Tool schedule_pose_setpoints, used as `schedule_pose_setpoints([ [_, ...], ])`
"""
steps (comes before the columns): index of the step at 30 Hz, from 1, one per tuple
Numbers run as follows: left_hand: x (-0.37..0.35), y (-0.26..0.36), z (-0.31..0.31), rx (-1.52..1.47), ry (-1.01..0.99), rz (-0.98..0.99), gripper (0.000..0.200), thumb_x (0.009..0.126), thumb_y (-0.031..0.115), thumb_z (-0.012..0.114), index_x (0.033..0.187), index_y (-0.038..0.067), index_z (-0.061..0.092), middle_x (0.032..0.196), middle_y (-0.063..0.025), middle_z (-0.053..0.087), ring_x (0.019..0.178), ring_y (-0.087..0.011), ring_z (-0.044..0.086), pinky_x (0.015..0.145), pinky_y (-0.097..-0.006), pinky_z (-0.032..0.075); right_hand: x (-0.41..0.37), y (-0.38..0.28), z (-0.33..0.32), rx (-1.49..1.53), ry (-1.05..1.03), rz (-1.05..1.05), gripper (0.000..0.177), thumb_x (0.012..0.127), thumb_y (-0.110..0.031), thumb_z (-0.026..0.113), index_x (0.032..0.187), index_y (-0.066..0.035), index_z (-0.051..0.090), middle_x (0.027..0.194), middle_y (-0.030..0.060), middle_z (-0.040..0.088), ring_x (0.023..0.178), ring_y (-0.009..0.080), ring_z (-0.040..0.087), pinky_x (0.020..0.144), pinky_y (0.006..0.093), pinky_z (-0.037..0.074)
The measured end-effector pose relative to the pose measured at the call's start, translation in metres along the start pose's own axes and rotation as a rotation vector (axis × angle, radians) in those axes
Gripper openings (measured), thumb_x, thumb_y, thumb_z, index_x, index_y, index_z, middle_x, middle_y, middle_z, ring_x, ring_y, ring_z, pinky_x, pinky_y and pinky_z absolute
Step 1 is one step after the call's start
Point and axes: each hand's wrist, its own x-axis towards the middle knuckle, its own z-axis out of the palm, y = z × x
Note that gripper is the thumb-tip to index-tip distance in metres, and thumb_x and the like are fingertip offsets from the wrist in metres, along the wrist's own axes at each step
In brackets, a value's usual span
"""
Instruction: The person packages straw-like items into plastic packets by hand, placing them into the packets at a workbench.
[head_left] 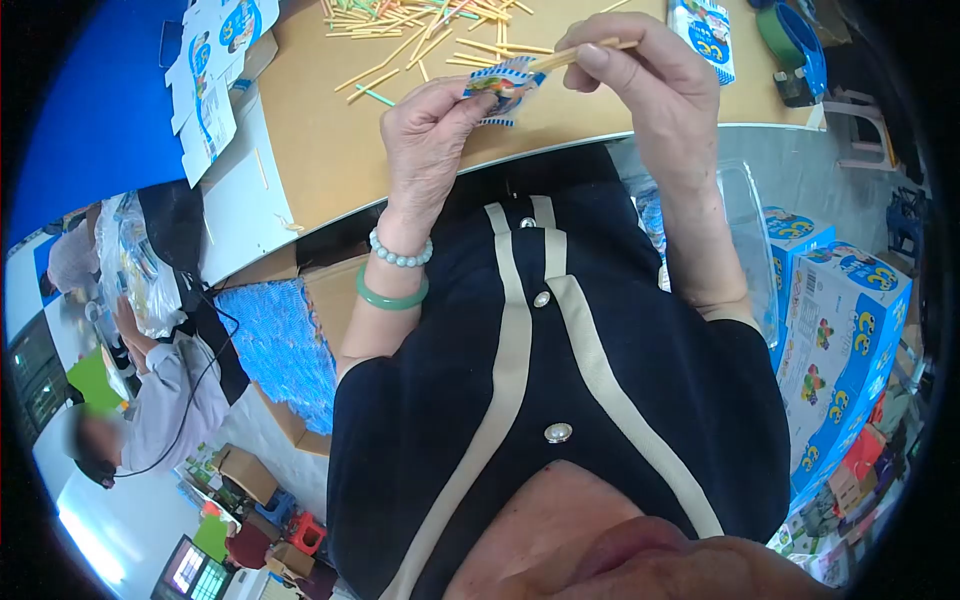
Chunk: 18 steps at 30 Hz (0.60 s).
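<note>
My left hand (pixel 432 135) pinches a small printed plastic packet (pixel 507 88) by its near side, over the table's front part. Between the thumb and fingers of my right hand (pixel 655 95) are a few thin yellow sticks (pixel 556 61). Their left ends meet the upper right of the packet; the packet's mouth is not clearly visible. Behind both hands lies a loose pile of yellow sticks (pixel 400 22), with some green and pinkish ones among them. Several strays reach close to the packet.
The tan table (pixel 330 130) has flattened printed boxes (pixel 222 75) at its left and a small printed box (pixel 703 38) at its right, near a tape dispenser (pixel 795 55). Printed cartons (pixel 850 330) stand at my right; a carton of blue packets (pixel 275 335) sits left. Another person (pixel 175 400) works farther left.
</note>
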Motion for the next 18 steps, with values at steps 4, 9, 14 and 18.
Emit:
schedule_pose_setpoints([
  [4, 0.001, -0.003, -0.002, -0.006, -0.024, 0.017, 0.009, 0.080, -0.002, 0.069, 0.088, -0.002, 0.070, 0.085, -0.0045, 0.065, 0.077, -0.0089, 0.059, 0.068, -0.0204, 0.047, -0.003, 0.001, 0.002, -0.026, 0.038, 0.001, 0.012, 0.088, -0.006, 0.062, 0.097, 0.002, 0.065, 0.092, 0.0075, 0.067, 0.076, 0.0113, 0.063, 0.069, 0.0225, 0.051],
  [9, -0.001, -0.002, 0.001, 0.042, -0.038, 0.089, 0.007, 0.079, -0.003, 0.070, 0.086, -0.003, 0.070, 0.085, -0.0044, 0.065, 0.075, -0.0079, 0.059, 0.066, -0.0193, 0.046, -0.004, 0.002, 0.008, -0.101, 0.023, -0.026, 0.011, 0.087, -0.004, 0.063, 0.096, 0.002, 0.066, 0.091, 0.0071, 0.067, 0.076, 0.0115, 0.062, 0.069, 0.0218, 0.050],
  [14, -0.003, -0.003, 0.000, 0.035, -0.046, 0.096, 0.010, 0.079, -0.002, 0.070, 0.089, -0.002, 0.070, 0.085, -0.0044, 0.065, 0.076, -0.0082, 0.060, 0.067, -0.0189, 0.047, -0.007, 0.002, 0.010, -0.189, -0.065, -0.022, 0.010, 0.086, -0.003, 0.063, 0.095, 0.001, 0.066, 0.091, 0.0066, 0.066, 0.080, 0.0116, 0.061, 0.071, 0.0213, 0.048],
  [18, -0.003, -0.002, 0.008, -0.032, -0.065, 0.082, 0.014, 0.080, 0.000, 0.069, 0.094, -0.002, 0.070, 0.087, -0.0046, 0.066, 0.079, -0.0092, 0.061, 0.069, -0.0198, 0.050, -0.005, 0.010, 0.011, -0.270, -0.095, -0.083, 0.012, 0.085, -0.007, 0.065, 0.095, 0.001, 0.066, 0.098, 0.0072, 0.065, 0.085, 0.0114, 0.059, 0.075, 0.0228, 0.047],
])
